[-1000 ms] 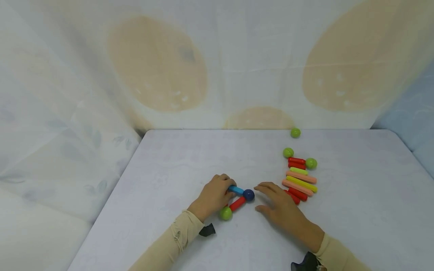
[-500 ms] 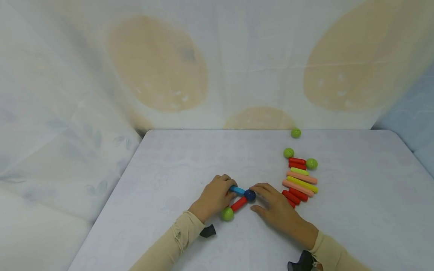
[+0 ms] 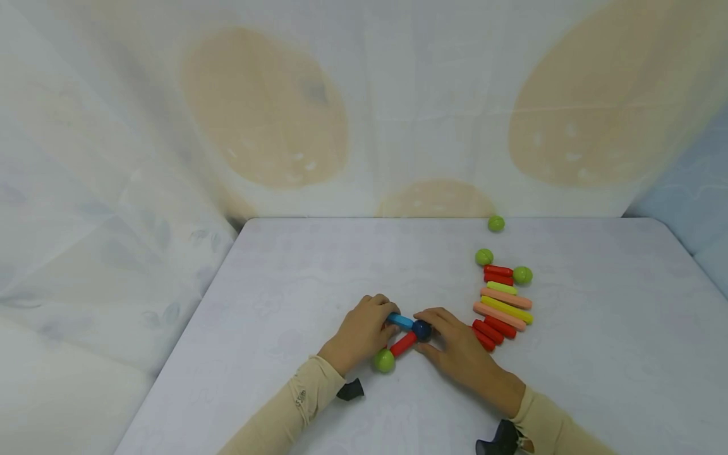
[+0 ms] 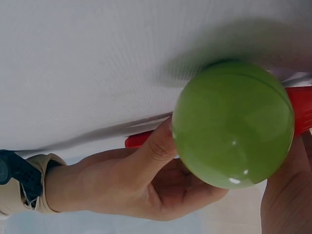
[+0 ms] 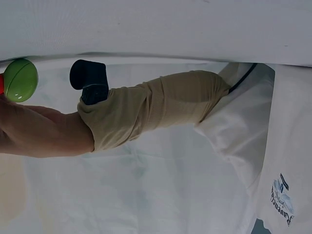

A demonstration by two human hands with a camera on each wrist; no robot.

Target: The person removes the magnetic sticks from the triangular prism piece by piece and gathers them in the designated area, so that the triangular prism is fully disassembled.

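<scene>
**Two hands on a little stick-and-ball toy**

Low in the middle of the head view, two hands meet on a small toy on the white counter (image 3: 597, 354). The left hand (image 3: 361, 332) has its fingers curled over the end of a short blue plastic stick (image 3: 400, 321) — its grip holds that stick. The blue stick touches a dark blue round ball (image 3: 421, 329). The right hand (image 3: 457, 347) pinches this ball with its fingertips, so its grip is narrow and on the ball.

A short red plastic stick (image 3: 403, 344) runs from the dark ball down to a shiny green round ball (image 3: 384, 361), just below the left hand.

Just right of the right hand lies a row of red, orange and yellow-green sticks (image 3: 503, 306), side by side. Two small green balls (image 3: 485, 257) sit at the top of the row — another green ball (image 3: 496, 223) sits alone at the far edge of the counter.
</scene>
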